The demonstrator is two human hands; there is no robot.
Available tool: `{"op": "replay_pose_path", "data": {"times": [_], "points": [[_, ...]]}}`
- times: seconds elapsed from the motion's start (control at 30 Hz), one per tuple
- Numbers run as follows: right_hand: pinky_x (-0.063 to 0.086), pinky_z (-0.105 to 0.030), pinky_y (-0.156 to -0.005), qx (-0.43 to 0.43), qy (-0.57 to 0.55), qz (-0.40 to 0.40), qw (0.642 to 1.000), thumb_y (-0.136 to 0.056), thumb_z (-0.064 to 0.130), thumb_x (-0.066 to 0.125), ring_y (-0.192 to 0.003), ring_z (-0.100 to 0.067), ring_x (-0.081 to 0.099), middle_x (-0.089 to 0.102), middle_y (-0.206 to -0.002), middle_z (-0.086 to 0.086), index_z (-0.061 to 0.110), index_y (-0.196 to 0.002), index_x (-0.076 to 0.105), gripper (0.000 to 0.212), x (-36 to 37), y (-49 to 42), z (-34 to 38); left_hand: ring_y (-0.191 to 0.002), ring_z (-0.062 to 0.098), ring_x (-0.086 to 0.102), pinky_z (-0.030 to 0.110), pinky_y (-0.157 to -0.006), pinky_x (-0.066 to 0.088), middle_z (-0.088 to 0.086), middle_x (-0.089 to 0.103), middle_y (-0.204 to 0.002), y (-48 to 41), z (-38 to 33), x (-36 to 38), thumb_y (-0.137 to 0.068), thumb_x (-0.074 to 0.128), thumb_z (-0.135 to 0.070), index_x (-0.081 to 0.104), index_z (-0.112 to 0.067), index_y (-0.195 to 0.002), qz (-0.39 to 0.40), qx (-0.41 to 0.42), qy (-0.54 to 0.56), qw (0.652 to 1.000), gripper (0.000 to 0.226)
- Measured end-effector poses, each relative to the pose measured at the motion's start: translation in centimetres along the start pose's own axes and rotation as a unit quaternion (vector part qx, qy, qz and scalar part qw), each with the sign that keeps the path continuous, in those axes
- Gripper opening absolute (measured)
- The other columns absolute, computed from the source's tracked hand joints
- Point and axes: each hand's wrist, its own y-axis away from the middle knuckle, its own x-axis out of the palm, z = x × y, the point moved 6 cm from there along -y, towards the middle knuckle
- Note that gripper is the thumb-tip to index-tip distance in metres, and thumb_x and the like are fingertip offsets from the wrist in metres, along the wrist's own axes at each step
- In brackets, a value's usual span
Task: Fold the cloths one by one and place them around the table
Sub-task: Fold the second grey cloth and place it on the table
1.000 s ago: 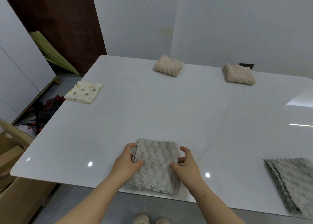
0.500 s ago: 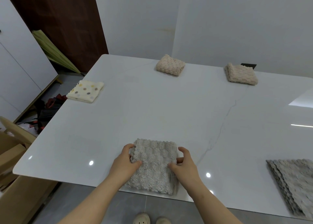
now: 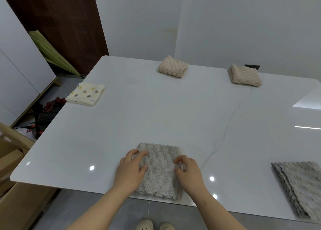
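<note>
folded grey cloth (image 3: 159,170) sits at near edge of counter (image 3: 173,116), left hand (image 3: 132,169) flat on its left side with fingers loosely spread, right hand (image 3: 186,169) pinching its right edge; looks soft, light, floppy, best gripped by both side edges.

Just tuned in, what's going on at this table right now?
A person's left hand and right hand rest on a folded grey fluffy cloth at the near edge of the white glossy table. Three folded cloths sit further off: one cream with dots, two beige. A stack of grey cloths waits on the right.
</note>
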Motion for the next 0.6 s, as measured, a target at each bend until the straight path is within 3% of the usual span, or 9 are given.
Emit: {"op": "replay_pose_path", "data": {"times": [0.13, 0.23, 0.37, 0.47, 0.6], "points": [[0.031, -0.004, -0.062, 0.021, 0.004, 0.001, 1.0, -0.09, 0.009, 0.046, -0.079, -0.002, 0.043, 0.041, -0.108, 0.0, 0.021, -0.113, 0.053, 0.028, 0.1, -0.2, -0.5, -0.128, 0.02, 0.034, 0.033, -0.102, 0.032, -0.009, 0.024, -0.147, -0.2, -0.1, -0.2, -0.094, 0.041, -0.036, 0.03, -0.039, -0.138, 0.026, -0.003, -0.083, 0.996, 0.045], [0.031, -0.007, -0.062, 0.028, -0.004, 0.006, 1.0, -0.089, 0.009, 0.047, -0.078, -0.001, 0.044, 0.041, -0.108, -0.001, 0.02, -0.115, 0.052, 0.028, 0.0, -0.2, -0.2, -0.128, 0.02, 0.031, 0.033, -0.103, 0.031, -0.006, 0.024, -0.146, -0.6, -0.3, -0.3, -0.092, 0.045, -0.034, 0.034, -0.037, -0.135, 0.034, -0.006, -0.083, 0.996, 0.045], [0.036, -0.021, -0.081, 0.037, -0.055, -0.021, 0.998, -0.087, 0.011, 0.051, -0.098, -0.013, 0.048, 0.045, -0.112, 0.0, 0.022, -0.109, 0.053, 0.025, -0.7, -0.1, -0.1, -0.127, 0.018, 0.03, 0.032, -0.102, 0.029, -0.005, 0.031, -0.14, -0.9, -1.8, -1.4, -0.088, 0.048, -0.029, 0.044, -0.032, -0.127, -0.02, 0.005, -0.057, 0.998, 0.039], [0.036, -0.023, -0.083, 0.044, -0.09, -0.053, 0.993, -0.087, 0.012, 0.05, -0.108, -0.017, 0.05, 0.047, -0.115, 0.002, 0.021, -0.112, 0.053, 0.027, -1.7, 0.2, -0.5, -0.122, 0.015, 0.034, 0.028, -0.1, 0.029, -0.007, 0.041, -0.131, -1.0, -3.6, -1.7, -0.09, 0.046, -0.026, 0.049, -0.029, -0.123, -0.046, 0.033, -0.028, 0.998, 0.034], [0.036, -0.023, -0.083, 0.05, -0.109, -0.073, 0.99, -0.089, 0.011, 0.049, -0.105, -0.015, 0.049, 0.048, -0.116, 0.003, 0.017, -0.116, 0.053, 0.029, -3.4, 0.3, -1.8, -0.116, 0.015, 0.04, 0.026, -0.097, 0.033, -0.006, 0.052, -0.119, -1.2, -6.2, -0.6, -0.092, 0.044, -0.023, 0.054, -0.026, -0.118, -0.041, 0.06, 0.01, 0.997, 0.028]]}}
